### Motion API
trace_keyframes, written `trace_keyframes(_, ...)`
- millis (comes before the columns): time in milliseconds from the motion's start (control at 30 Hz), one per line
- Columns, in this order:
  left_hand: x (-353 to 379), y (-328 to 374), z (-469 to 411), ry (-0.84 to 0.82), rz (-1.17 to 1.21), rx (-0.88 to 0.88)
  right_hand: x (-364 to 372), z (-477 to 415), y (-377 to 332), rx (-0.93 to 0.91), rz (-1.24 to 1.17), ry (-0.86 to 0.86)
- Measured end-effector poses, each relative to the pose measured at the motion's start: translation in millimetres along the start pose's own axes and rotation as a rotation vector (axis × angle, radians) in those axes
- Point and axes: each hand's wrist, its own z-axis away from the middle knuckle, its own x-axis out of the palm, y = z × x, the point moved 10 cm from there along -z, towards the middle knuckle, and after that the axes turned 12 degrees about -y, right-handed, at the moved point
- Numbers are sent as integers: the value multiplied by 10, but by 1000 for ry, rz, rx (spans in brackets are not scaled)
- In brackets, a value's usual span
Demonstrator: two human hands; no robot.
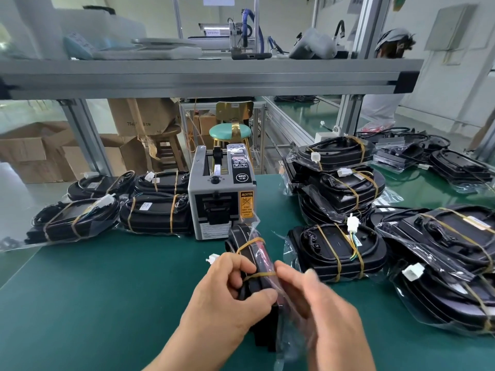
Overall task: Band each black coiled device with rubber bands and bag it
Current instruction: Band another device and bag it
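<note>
Left hand [230, 287] grips the black coiled device [249, 259], stood on edge near the front edge of the green worktop [107, 290], probably so the clear plastic bag [254, 219] slides over its yellow rubber bands [250, 242]. Right hand [321, 303] is at the bag, too blurry to tell its grip.

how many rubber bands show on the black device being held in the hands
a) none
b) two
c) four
b: two tan rubber bands wrap the black device that the left hand grips on edge, one near its top and one lower down by that hand.
</note>
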Motion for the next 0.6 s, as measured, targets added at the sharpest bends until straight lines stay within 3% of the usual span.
trace_keyframes(400,29,23,-84,-107,53,-8,128,-1316,-303,66,782,-61)
trace_keyframes(467,28,12,-89,-127,57,-10,91,-1345,-311,40,768,-31)
trace_keyframes(600,56,25,-89,-186,81,2,-72,-1238,-191,26,460,89)
